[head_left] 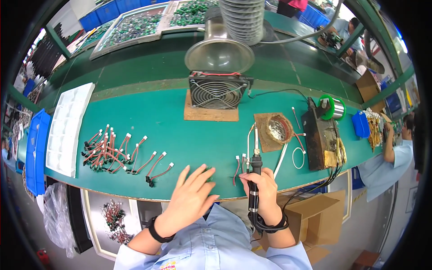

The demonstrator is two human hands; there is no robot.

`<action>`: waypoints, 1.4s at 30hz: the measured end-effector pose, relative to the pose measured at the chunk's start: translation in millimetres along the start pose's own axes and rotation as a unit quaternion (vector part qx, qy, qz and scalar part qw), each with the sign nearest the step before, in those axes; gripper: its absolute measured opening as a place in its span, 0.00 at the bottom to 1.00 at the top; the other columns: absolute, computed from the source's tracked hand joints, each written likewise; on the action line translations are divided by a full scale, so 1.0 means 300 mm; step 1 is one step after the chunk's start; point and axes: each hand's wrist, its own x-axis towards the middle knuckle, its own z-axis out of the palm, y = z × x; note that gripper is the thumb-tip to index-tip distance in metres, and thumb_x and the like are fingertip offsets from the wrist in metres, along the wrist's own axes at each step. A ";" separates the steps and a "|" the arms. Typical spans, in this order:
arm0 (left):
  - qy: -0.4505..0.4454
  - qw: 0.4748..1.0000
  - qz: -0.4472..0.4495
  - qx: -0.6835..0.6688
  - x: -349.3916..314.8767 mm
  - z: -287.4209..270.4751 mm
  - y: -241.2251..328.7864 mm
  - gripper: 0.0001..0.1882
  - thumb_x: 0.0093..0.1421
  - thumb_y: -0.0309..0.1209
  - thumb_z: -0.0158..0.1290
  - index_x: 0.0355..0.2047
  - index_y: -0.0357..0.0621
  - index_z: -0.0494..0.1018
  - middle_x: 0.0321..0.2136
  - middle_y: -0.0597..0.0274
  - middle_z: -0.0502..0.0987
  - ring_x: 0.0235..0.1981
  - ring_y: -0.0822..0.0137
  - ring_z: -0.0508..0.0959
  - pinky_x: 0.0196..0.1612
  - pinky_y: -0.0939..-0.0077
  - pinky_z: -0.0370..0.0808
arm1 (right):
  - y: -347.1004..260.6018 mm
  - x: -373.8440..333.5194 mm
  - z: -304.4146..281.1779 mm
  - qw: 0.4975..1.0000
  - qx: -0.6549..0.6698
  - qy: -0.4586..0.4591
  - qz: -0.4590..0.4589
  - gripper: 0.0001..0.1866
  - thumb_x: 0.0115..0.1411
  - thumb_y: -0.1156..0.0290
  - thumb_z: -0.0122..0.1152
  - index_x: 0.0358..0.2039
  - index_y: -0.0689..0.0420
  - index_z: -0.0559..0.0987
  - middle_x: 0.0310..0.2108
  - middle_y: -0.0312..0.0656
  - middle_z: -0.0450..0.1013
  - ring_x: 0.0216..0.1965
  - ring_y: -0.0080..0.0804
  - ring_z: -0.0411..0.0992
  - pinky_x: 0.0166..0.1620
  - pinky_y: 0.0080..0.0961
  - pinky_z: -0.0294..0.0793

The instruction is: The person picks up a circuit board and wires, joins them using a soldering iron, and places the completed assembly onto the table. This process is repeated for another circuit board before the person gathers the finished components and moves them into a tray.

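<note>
My right hand [263, 189] is wrapped round the black handle of a soldering iron [255, 164], its bare tip pointing away from me. A thin feed tube runs beside the iron. Just left of that hand lie two short red-and-black wire leads with white plugs [237, 165]. My left hand [191, 191] is spread over the bench's near edge, palm down. Something small and green [209, 179] shows at its fingertips, mostly covered; I cannot tell whether the fingers touch it. Left of it lies a pile of wire leads [105, 150], with a few set apart.
A black fan [216, 92] stands on a wooden board under a metal extraction hood [219, 56]. A round tin [278, 129], a dark soldering station [315, 139] and a solder reel [334, 108] are right. A white tray [69, 130] and blue bin [37, 153] are left. A co-worker [391, 153] is far right.
</note>
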 end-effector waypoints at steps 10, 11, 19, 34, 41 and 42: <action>0.111 0.982 -0.042 -0.147 0.006 -0.026 0.076 0.11 0.47 0.24 0.58 0.33 0.40 0.72 0.37 0.56 0.73 0.39 0.55 0.73 0.43 0.65 0.69 | -0.123 0.000 0.002 0.971 0.230 0.044 0.052 0.22 0.41 0.86 0.61 0.39 0.56 0.72 0.27 0.37 0.73 0.27 0.31 0.71 0.33 0.25 0.69; 0.103 0.984 -0.028 -0.145 0.005 -0.028 0.080 0.10 0.48 0.24 0.58 0.32 0.40 0.72 0.34 0.57 0.73 0.36 0.57 0.73 0.42 0.67 0.69 | -0.133 0.005 -0.011 0.970 0.233 0.044 0.052 0.22 0.41 0.86 0.61 0.39 0.56 0.72 0.27 0.37 0.73 0.27 0.31 0.71 0.33 0.25 0.69; 0.069 0.952 -0.076 -0.290 -0.026 -0.024 0.076 0.07 0.49 0.22 0.57 0.29 0.38 0.71 0.28 0.58 0.73 0.27 0.64 0.73 0.33 0.75 0.70 | -0.160 0.003 -0.043 0.988 0.149 -0.040 -0.024 0.25 0.41 0.83 0.68 0.40 0.53 0.70 0.31 0.38 0.76 0.31 0.34 0.75 0.37 0.26 0.71; 0.093 0.954 -0.015 -0.285 -0.036 -0.051 0.085 0.08 0.48 0.19 0.57 0.30 0.38 0.72 0.27 0.58 0.76 0.28 0.63 0.75 0.32 0.74 0.70 | -0.202 0.010 -0.042 0.969 0.241 0.027 0.041 0.23 0.42 0.84 0.69 0.38 0.53 0.72 0.27 0.36 0.75 0.26 0.31 0.73 0.38 0.28 0.69; 0.099 0.960 -0.006 -0.264 -0.041 -0.048 0.092 0.09 0.48 0.19 0.57 0.32 0.39 0.72 0.27 0.58 0.76 0.27 0.61 0.76 0.31 0.72 0.71 | -0.215 -0.014 -0.034 0.951 0.288 0.024 0.114 0.20 0.44 0.84 0.68 0.38 0.56 0.72 0.28 0.38 0.75 0.26 0.29 0.73 0.31 0.21 0.71; 0.097 0.955 -0.020 -0.280 -0.043 -0.045 0.096 0.09 0.48 0.19 0.56 0.31 0.38 0.72 0.27 0.58 0.76 0.27 0.62 0.76 0.32 0.73 0.71 | -0.216 -0.018 -0.033 0.940 0.309 0.027 0.140 0.20 0.44 0.84 0.67 0.38 0.57 0.71 0.28 0.39 0.75 0.26 0.29 0.73 0.30 0.20 0.71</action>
